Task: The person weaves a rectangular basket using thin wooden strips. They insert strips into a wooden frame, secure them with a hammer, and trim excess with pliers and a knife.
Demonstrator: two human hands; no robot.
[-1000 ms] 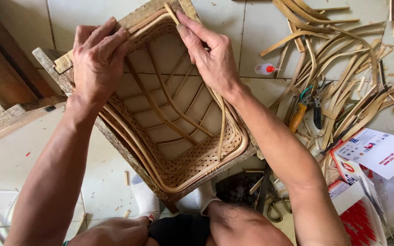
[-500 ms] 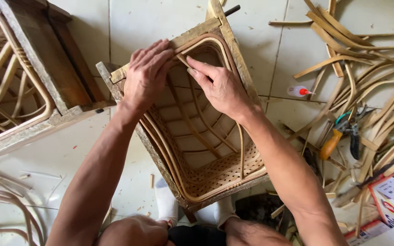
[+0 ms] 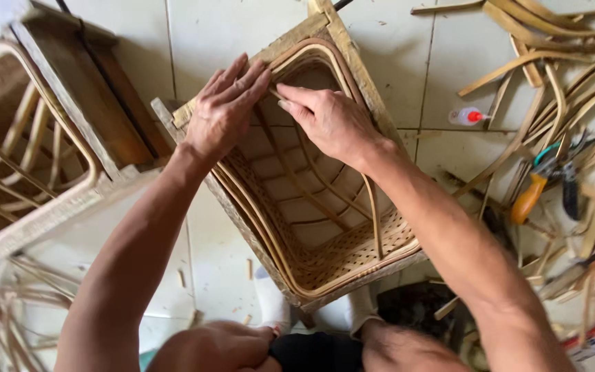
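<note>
A half-woven rattan basket (image 3: 325,265) sits inside a rough wooden frame (image 3: 352,62) on the tiled floor between my knees. My left hand (image 3: 223,110) lies flat, fingers together, on the frame's far left corner and the rattan rim strips there. My right hand (image 3: 325,120) presses its fingertips on a rattan strip (image 3: 374,220) at the inner rim near the same corner; the strip runs down the inside of the basket. Whether the right fingers pinch the strip or only push it is unclear.
A second wooden frame with a rattan basket (image 3: 36,158) stands at the left. Loose rattan strips (image 3: 559,76) lie piled at the right, with a small glue bottle (image 3: 468,116), an orange-handled tool (image 3: 528,200) and pliers (image 3: 569,182). More strips (image 3: 1,317) lie at lower left.
My view has shifted, so the basket sits more to the right. Both hands have come together at the far left corner; the right hand moved from the far edge down onto the inner rim.
</note>
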